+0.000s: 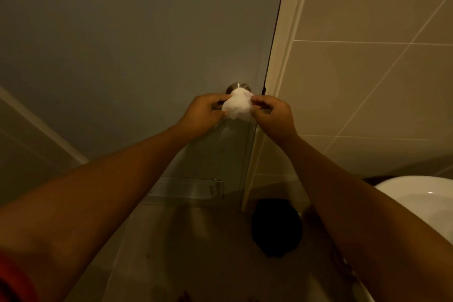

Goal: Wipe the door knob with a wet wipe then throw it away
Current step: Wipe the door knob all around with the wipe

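Observation:
A round metal door knob [236,87] sits on the grey door [147,44], near its right edge. A white wet wipe [237,105] is draped over the knob and hides most of it; only the knob's top rim shows. My left hand [203,111] pinches the wipe's left side. My right hand [272,115] pinches its right side. Both hands hold the wipe against the knob.
A cream door frame [282,69] runs beside the door, with a tiled wall [367,56] to its right. A dark round bin [277,227] stands on the floor below the knob. A white basin [429,203] sits at the lower right. A metal vent [186,190] crosses the door's bottom.

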`<state>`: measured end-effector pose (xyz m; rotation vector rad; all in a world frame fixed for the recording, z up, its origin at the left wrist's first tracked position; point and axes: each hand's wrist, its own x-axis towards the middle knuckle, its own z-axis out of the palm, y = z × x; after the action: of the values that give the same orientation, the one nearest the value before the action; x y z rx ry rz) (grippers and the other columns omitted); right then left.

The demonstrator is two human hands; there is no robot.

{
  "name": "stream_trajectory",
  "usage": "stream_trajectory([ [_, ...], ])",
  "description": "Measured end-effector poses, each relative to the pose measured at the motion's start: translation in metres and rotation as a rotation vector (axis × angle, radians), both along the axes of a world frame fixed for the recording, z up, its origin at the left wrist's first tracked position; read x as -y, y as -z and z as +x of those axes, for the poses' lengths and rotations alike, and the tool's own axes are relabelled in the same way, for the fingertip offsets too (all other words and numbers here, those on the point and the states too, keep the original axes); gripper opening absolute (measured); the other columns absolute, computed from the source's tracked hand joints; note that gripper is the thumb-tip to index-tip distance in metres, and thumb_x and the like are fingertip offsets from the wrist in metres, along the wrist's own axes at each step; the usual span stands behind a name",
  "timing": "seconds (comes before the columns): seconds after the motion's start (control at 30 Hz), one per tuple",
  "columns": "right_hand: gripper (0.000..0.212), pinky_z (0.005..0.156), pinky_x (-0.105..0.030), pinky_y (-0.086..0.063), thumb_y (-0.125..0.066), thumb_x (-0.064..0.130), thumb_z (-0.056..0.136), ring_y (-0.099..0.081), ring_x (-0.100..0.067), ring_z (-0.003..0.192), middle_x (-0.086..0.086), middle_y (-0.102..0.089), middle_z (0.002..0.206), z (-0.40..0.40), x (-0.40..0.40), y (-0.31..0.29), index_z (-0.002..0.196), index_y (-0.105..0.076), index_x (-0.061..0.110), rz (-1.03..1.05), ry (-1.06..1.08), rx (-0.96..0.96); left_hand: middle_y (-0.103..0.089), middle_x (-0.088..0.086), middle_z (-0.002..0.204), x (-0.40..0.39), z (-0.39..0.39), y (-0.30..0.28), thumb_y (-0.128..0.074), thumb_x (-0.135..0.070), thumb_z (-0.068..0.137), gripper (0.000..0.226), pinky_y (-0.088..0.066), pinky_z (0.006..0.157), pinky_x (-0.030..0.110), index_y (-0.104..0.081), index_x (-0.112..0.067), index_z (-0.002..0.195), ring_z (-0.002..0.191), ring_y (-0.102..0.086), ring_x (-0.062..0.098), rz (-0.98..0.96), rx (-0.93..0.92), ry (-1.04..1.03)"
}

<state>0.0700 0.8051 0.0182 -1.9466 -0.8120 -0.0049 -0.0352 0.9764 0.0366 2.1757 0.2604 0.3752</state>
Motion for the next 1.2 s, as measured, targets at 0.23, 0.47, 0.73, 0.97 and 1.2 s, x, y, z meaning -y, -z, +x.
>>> stream_trajectory([
  [0.23,0.036,0.08,-0.033,-0.06,-0.076,0.028,0.08,-0.069,-0.022,0.087,-0.012,-0.072,0.102,0.0,-0.002,-0.006,0.108,-0.07,0.006,-0.014,-0.018,0.173,-0.067,-0.004,0.105,-0.002,0.006,-0.006,-0.071,-0.03,0.084,0.033,-0.054,0.073,0.015,-0.068,-0.017,0.115,0.091,-0.066,0.005,0.008,0.043,-0.021],
  [0.47,0.051,0.079,-0.034,-0.058,-0.072,0.033,0.081,-0.068,-0.025,0.089,-0.016,-0.07,0.104,0.006,-0.012,0.004,0.118,-0.063,-0.001,-0.121,-0.107,0.353,-0.067,0.005,0.114,-0.011,0.016,-0.012,-0.074,-0.032,0.078,0.05,-0.055,0.082,0.025,-0.063,-0.015,0.124,0.095,-0.064,0.012,0.342,-0.004,0.084],
  [0.73,0.046,0.085,-0.015,-0.053,-0.076,0.026,0.081,-0.062,-0.009,0.092,-0.01,-0.071,0.11,0.002,-0.014,-0.002,0.121,-0.063,0.006,-0.098,-0.099,0.114,-0.064,0.009,0.116,-0.011,0.019,-0.011,-0.07,-0.034,0.082,0.053,-0.047,0.081,0.023,-0.059,-0.014,0.129,0.095,-0.056,0.011,0.504,-0.014,0.093],
  [0.97,0.052,0.092,-0.029,-0.041,-0.067,0.031,0.086,-0.056,-0.027,0.114,-0.012,-0.06,0.126,0.008,-0.019,-0.041,0.133,-0.055,0.012,-0.495,-0.224,0.291,-0.063,0.008,0.127,0.022,0.002,0.02,-0.057,-0.032,0.094,0.046,-0.046,0.089,0.024,-0.051,-0.014,0.137,0.11,-0.06,0.018,0.018,0.016,-0.132],
  [1.2,0.045,0.084,-0.016,-0.047,-0.073,0.023,0.084,-0.061,-0.015,0.1,-0.009,-0.066,0.117,-0.002,-0.017,-0.004,0.124,-0.06,0.007,-0.146,-0.102,0.036,-0.06,0.01,0.127,-0.002,0.016,-0.015,-0.057,-0.034,0.091,0.05,-0.042,0.089,0.026,-0.05,-0.017,0.138,0.112,-0.059,0.024,0.578,-0.126,0.093],
])
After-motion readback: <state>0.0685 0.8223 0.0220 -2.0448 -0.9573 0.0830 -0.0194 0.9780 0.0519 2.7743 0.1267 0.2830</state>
